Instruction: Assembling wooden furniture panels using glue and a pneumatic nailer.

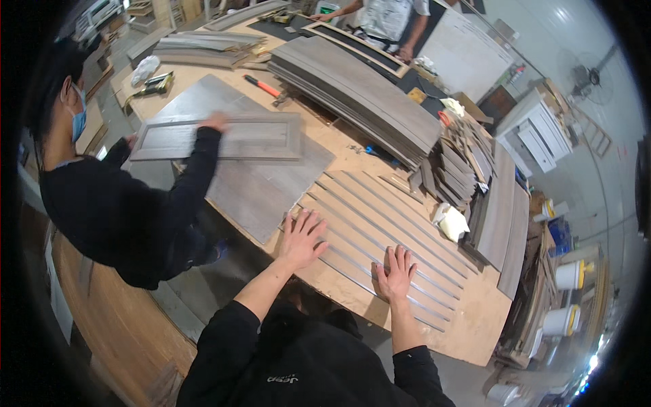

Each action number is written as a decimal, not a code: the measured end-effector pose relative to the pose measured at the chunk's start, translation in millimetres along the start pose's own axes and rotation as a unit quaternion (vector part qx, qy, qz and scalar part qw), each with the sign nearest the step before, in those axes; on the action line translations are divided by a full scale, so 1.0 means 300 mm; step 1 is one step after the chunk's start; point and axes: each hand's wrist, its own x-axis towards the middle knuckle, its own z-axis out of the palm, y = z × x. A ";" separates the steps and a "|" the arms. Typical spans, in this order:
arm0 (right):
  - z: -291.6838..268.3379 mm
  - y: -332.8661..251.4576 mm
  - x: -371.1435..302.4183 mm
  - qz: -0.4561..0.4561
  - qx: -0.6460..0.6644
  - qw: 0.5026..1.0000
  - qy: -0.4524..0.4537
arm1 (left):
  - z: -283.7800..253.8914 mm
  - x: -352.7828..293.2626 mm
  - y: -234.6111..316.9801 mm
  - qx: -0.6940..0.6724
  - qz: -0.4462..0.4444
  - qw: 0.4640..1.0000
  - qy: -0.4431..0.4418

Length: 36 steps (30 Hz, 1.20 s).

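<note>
Several thin grey metal strips (400, 237) lie side by side, slanting across the wooden tabletop (468, 339) in front of me. My left hand (303, 239) rests flat with fingers apart near the left ends of the strips, beside a grey board (271, 183). Farther right, my right hand (395, 275) lies palm down over the strips nearest me, its fingers stretched out. Neither hand grips anything. The palms hide the parts of the strips beneath them.
At left a masked co-worker in black handles a grey framed panel (258, 136). A stack of grey boards (352, 95) stands beyond the strips, near an orange-handled hammer (261, 86). Offcuts (456, 169) and a white crumpled item (451, 222) sit at right. Another person stands across the table.
</note>
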 end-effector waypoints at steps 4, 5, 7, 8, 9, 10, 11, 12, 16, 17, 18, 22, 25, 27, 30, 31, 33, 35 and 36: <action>-0.042 0.009 -0.104 -0.011 0.013 1.000 0.022 | -0.002 -0.059 0.009 -0.020 -0.013 0.999 0.041; -0.046 0.013 -0.139 -0.004 0.005 1.000 0.022 | -0.002 -0.085 0.019 -0.008 -0.017 0.998 0.055; -0.033 0.026 -0.201 0.003 -0.008 1.000 0.004 | -0.033 -0.177 0.063 -0.040 -0.026 0.998 0.040; -0.037 0.019 -0.215 0.012 -0.025 1.000 -0.006 | -0.037 -0.236 0.076 -0.042 -0.028 0.998 0.025; -0.042 0.003 -0.214 0.015 -0.042 0.999 -0.016 | -0.041 -0.297 0.083 -0.043 -0.035 0.998 0.012; -0.043 -0.012 -0.204 0.015 -0.046 0.999 -0.014 | -0.038 -0.362 0.093 -0.061 -0.056 0.997 -0.003; -0.042 -0.025 -0.205 -0.008 -0.046 0.999 -0.023 | -0.032 -0.437 0.102 -0.058 -0.079 0.995 0.002; -0.039 -0.025 -0.208 -0.002 -0.032 0.999 -0.019 | -0.022 -0.511 0.118 -0.072 -0.104 0.992 0.008; 0.013 -0.044 -0.208 -0.139 0.027 0.990 0.027 | -0.006 -0.794 0.215 -0.099 -0.256 0.961 0.019; 0.008 -0.099 -0.199 -0.173 0.062 0.982 0.049 | 0.020 -0.860 0.228 -0.088 -0.287 0.954 0.011; 0.019 -0.162 -0.181 -0.232 0.080 0.969 0.009 | 0.051 -0.924 0.249 -0.120 -0.341 0.932 0.035; 0.074 -0.392 -0.140 -0.432 0.220 0.872 -0.064 | 0.136 -1.193 0.407 -0.114 -0.544 0.830 0.049; 0.147 -0.571 -0.186 -0.516 0.212 0.817 -0.143 | 0.176 -1.391 0.593 -0.122 -0.651 0.746 0.069; 0.177 -0.664 -0.246 -0.562 0.233 0.778 -0.154 | 0.213 -1.498 0.714 -0.143 -0.755 0.632 0.097; 0.253 -0.743 -0.334 -0.558 0.218 0.779 -0.184 | 0.199 -1.617 0.828 -0.182 -0.826 0.505 0.173; 0.276 -0.759 -0.377 -0.574 0.216 0.767 -0.189 | 0.228 -1.669 0.864 -0.184 -0.832 0.489 0.187; 0.321 -0.792 -0.467 -0.578 0.159 0.756 -0.262 | 0.311 -1.767 0.914 -0.248 -0.847 0.392 0.260; 0.387 -0.785 -0.556 -0.597 0.150 0.728 -0.303 | 0.371 -1.877 0.947 -0.269 -0.865 0.337 0.255; 0.416 -0.774 -0.604 -0.594 0.123 0.718 -0.341 | 0.416 -1.943 0.955 -0.276 -0.874 0.316 0.246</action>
